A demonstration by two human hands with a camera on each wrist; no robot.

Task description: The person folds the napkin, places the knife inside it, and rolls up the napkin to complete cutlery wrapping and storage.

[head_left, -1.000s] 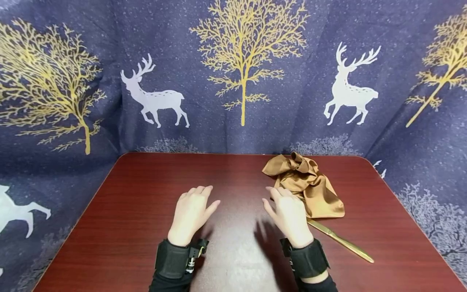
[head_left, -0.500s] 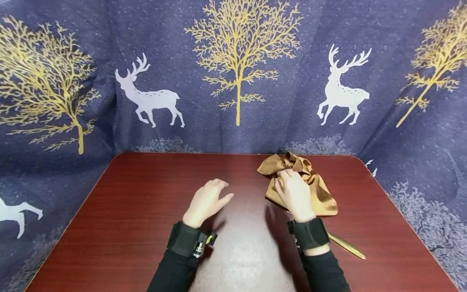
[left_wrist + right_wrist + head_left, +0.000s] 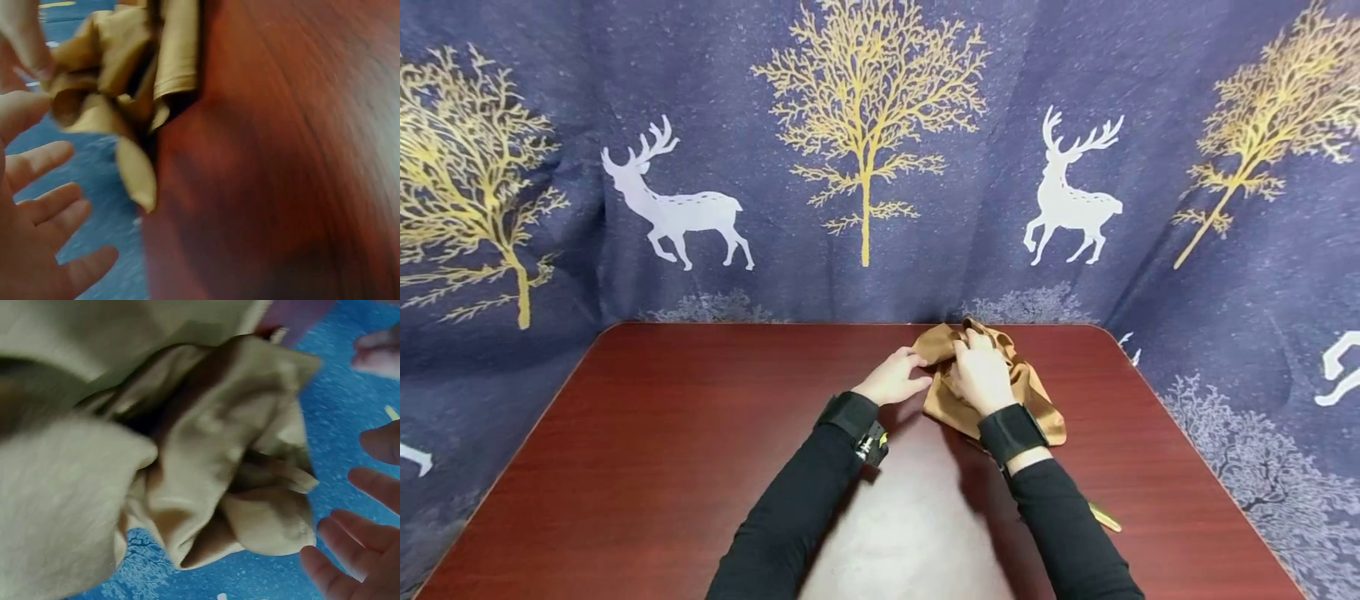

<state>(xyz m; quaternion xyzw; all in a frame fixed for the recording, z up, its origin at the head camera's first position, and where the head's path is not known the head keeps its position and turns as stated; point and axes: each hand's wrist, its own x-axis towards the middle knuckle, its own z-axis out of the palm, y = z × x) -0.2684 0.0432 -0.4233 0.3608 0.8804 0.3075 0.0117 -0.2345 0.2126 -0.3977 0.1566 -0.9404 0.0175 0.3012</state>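
A gold satin cloth [image 3: 1033,392], bunched with a knot at its far part, lies toward the back right of the table. My right hand [image 3: 983,373] is over the knot and hides part of it; in the right wrist view its spread fingers [image 3: 369,534] are close beside the folds. From the left, my left hand [image 3: 895,379] reaches the cloth's left corner with fingers extended. In the left wrist view, fingertips show right at the bunched fabric [image 3: 125,56], the other fingers spread. A gold knife [image 3: 1105,517] lies near my right forearm, mostly hidden by sleeve and cloth.
The dark red wooden table [image 3: 700,467] has rounded far corners. Right behind its back edge hangs a blue curtain [image 3: 820,250] printed with deer and golden trees. Black bands with small cameras sit on both wrists.
Both hands have moved forward; the left has also gone right, to the cloth's left corner. The right has gone up over the knot. The view has shifted right, and the sleeve now covers most of the knife.
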